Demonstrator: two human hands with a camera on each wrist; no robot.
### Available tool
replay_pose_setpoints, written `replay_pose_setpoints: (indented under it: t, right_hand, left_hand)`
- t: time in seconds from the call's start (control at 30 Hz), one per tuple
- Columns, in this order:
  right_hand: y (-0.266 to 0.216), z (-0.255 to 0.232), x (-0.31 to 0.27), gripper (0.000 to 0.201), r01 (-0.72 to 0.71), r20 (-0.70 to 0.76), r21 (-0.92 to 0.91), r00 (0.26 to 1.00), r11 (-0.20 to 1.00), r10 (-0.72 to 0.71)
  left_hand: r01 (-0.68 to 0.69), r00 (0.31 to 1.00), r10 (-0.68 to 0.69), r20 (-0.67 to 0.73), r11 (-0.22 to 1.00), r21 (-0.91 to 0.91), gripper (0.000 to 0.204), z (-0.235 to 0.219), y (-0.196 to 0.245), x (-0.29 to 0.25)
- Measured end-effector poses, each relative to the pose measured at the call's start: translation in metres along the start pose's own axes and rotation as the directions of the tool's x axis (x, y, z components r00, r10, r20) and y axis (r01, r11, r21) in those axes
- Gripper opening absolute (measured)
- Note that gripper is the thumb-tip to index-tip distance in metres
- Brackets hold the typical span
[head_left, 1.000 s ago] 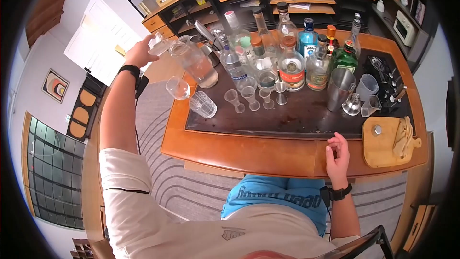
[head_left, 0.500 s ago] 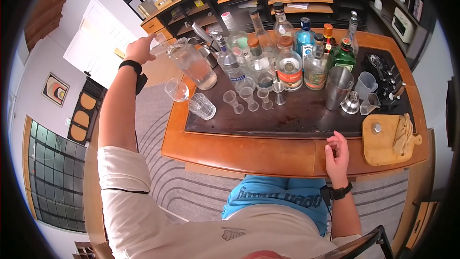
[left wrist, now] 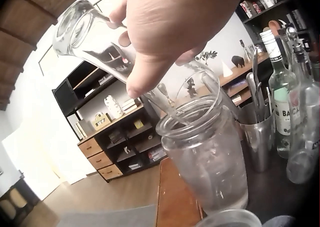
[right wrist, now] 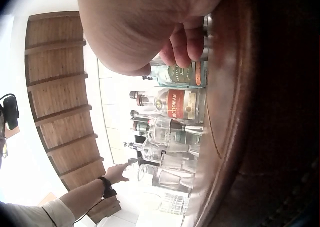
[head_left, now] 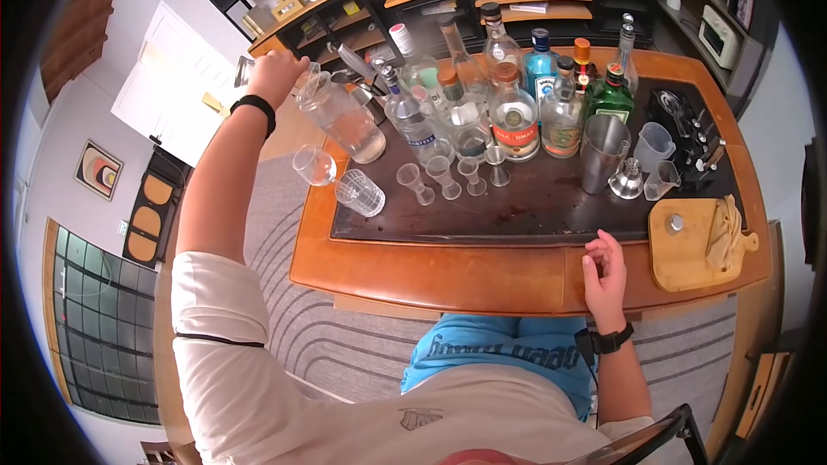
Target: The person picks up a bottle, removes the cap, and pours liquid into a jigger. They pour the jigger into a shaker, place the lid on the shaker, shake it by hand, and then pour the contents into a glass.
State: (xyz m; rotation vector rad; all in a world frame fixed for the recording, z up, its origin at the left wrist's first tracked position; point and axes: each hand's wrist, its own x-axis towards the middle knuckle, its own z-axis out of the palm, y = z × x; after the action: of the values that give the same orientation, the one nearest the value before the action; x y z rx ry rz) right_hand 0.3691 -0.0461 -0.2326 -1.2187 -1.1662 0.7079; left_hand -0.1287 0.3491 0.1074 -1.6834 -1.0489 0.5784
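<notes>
The left hand [head_left: 277, 77] grips a clear glass vessel [head_left: 245, 71] from above, thumb and fingers round its middle. In the left wrist view this vessel [left wrist: 75, 29] tilts down, thick base up at the left, its rim over the mouth of a large glass jar [left wrist: 207, 167]. The jar [head_left: 340, 120] stands at the table's left end with clear liquid in it. Beside it are a stemless-looking round glass [head_left: 314, 165] and a patterned tumbler [head_left: 360, 193]. The right hand [head_left: 606, 280], fingers loosely bent and holding nothing, rests at the table's front edge.
Several bottles [head_left: 515, 125] stand right of the jar, with small jiggers [head_left: 441, 177] before them. A metal shaker [head_left: 603, 155], a strainer [head_left: 625, 179] and measuring cups are further right. A wooden board [head_left: 689, 250] with a cloth lies at the front right.
The left hand has shifted right and turned over, tipping the glass vessel so its base points left and its rim lies at the jar's mouth. The right hand has stayed about where it was.
</notes>
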Motion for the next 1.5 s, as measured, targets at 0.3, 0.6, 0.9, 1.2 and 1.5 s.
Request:
replay_pose_setpoints:
  t: [0.3, 0.6, 0.9, 1.2, 1.5]
  right_hand:
    - [0.001, 0.000, 0.001, 0.053, -0.001, -0.004, 0.007, 1.000, 1.000, 0.001]
    - [0.003, 0.000, -0.001, 0.052, 0.013, -0.043, -0.006, 0.999, 1.000, -0.013]
    - [0.003, 0.000, 0.000, 0.052, 0.011, -0.051, -0.005, 0.999, 1.000, -0.012]
    - [0.000, 0.001, 0.000, 0.053, -0.015, -0.031, 0.016, 0.999, 1.000, 0.016]
    - [0.001, 0.002, -0.001, 0.052, -0.013, -0.039, -0.013, 0.999, 1.000, 0.013]
  left_hand:
    - [0.111, 0.987, -0.111, -0.118, 0.994, -0.003, 0.043, -0.015, -0.027, 0.001]
    - [0.051, 0.998, -0.054, -0.044, 0.997, -0.063, 0.029, -0.009, -0.010, -0.013]
    - [0.432, 0.845, -0.515, 0.143, 0.502, -0.749, 0.082, 0.013, -0.036, -0.061]
    - [-0.002, 0.487, -0.671, 0.559, -0.641, -0.768, 0.072, 0.009, 0.037, -0.222]
    - [-0.014, 0.509, -0.651, 0.564, -0.661, -0.750, 0.078, 0.051, 0.207, -0.266]
